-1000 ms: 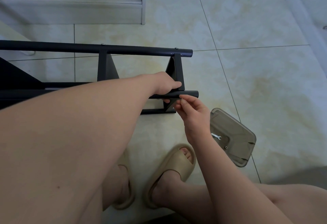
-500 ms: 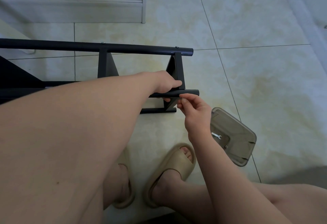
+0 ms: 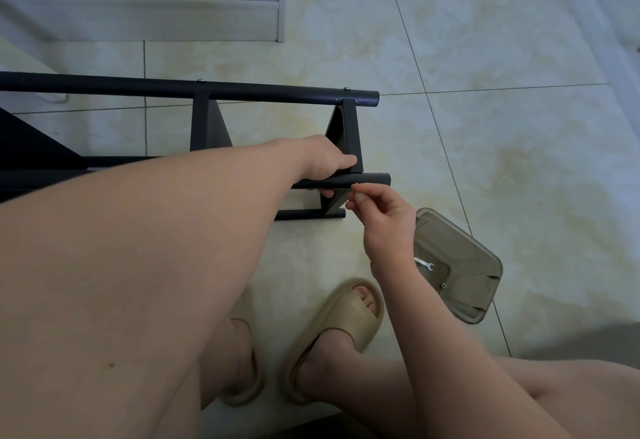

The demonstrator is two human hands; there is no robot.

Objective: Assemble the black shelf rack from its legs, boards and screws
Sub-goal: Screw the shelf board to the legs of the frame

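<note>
your left fingers (image 3: 327, 192) curl under the near tube (image 3: 374, 179) of the black shelf rack (image 3: 207, 127), thumb on top against the end board (image 3: 346, 133); the left hand (image 3: 322, 161) grips that tube. your right fingers (image 3: 360, 198) are bent, thumb and forefinger pinched tip to tip and touching the tube just short of its open end. whether a screw sits between them cannot be told; the spot is too small and shaded.

the rack lies on its side on the tiled floor (image 3: 485, 127), in front of your feet. its far tube (image 3: 242, 90) carries two pale screw heads (image 3: 346, 88). the left part of the rack runs out of frame, and your left forearm covers much of the near tube and the lower rail.

right of your right hand (image 3: 384, 217), a translucent tray (image 3: 485, 314) rests on the floor, its near edge hidden by your wrist. inside lie a small wrench (image 3: 424, 263) and one tiny fastener (image 3: 443, 285); any marking on the wrench is too small to read.

beige slippers (image 3: 339, 327) are partly hidden by your arms. a pale cabinet base (image 3: 138, 12) is cut off at the top edge.
</note>
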